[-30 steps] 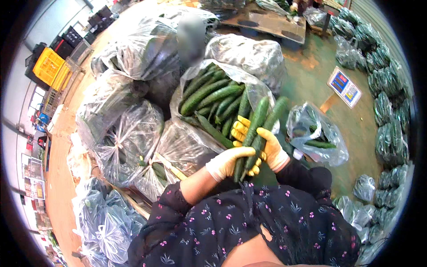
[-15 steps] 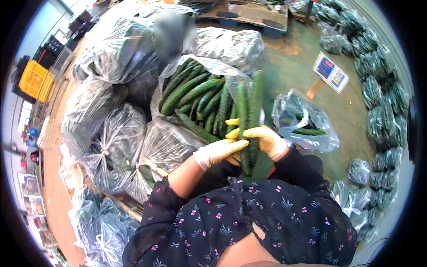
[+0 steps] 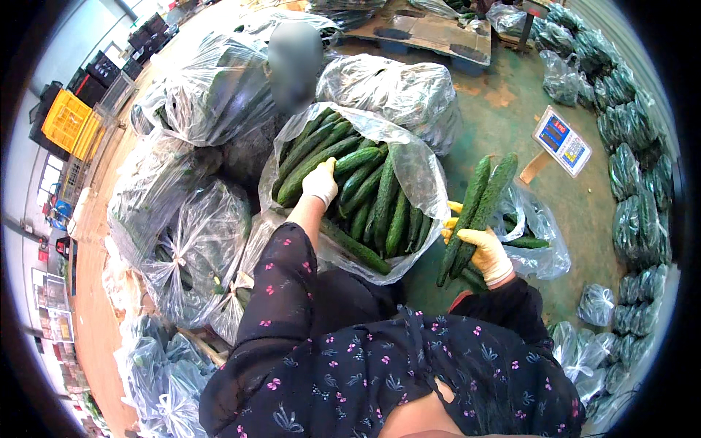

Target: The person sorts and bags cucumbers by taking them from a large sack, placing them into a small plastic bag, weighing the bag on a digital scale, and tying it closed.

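Observation:
My left hand point(image 3: 320, 182), in a pale yellow glove, reaches into a large open clear bag point(image 3: 416, 164) packed with long green cucumbers point(image 3: 388, 204), its fingers curled on one near the middle. My right hand point(image 3: 478, 248), gloved likewise, grips a bunch of cucumbers point(image 3: 488, 191) upright beside the bag, two long ones in front and part of another below. Behind them a smaller bag point(image 3: 544, 261) with cucumbers in it lies on the green floor.
Big tied bags point(image 3: 204, 95) crowd the left and back. A scale display point(image 3: 561, 140) stands at right, bagged produce point(image 3: 634, 233) lines the right edge, and a pallet point(image 3: 409, 36) is at the back. Yellow crates point(image 3: 62, 120) are far left.
My left hand has left the held cucumbers and moved up-left into the open bag. My right hand has shifted rightward with the cucumbers, which now lean right. More of the bag shows.

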`<state>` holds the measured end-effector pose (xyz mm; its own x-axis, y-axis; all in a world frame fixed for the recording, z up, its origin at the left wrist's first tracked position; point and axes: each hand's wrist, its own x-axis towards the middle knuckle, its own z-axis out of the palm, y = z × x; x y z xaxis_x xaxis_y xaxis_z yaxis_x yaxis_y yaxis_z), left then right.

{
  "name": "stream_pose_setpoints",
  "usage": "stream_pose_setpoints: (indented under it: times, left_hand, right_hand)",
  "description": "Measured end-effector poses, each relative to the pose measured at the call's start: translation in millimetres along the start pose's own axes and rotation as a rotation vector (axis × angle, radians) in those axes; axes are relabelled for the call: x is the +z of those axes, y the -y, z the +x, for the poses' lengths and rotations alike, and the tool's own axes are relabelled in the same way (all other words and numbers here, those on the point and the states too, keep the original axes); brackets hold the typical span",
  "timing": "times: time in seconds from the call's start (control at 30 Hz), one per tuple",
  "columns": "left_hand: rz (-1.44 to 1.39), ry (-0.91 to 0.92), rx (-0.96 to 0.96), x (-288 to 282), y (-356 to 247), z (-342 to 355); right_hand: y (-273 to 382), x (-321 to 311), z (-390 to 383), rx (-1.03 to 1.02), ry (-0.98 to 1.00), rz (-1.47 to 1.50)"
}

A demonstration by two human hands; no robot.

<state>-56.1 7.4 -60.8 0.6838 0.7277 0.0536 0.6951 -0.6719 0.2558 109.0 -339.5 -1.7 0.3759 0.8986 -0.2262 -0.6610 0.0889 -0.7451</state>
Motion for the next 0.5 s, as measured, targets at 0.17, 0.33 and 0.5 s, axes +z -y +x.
stream_pose_setpoints:
  times: [0.17,0.33,0.5]
  left_hand:
    - [0.090,0.086,-0.010,-6.2,-7.4,0.0]
    - [-0.161,0.059,0.091,-44.2,3.9,-2.6]
    - [-0.244,-0.200,-0.058,-36.4,93.5,33.9]
  right_hand:
    - [-5.5,-4.7,1.8,0.030,0.040,-0.076]
    - [1.4,-0.8,-2.2,0.032,-0.002,-0.121]
    - [-5.6,1.2,5.8,0.048,0.024,-0.082]
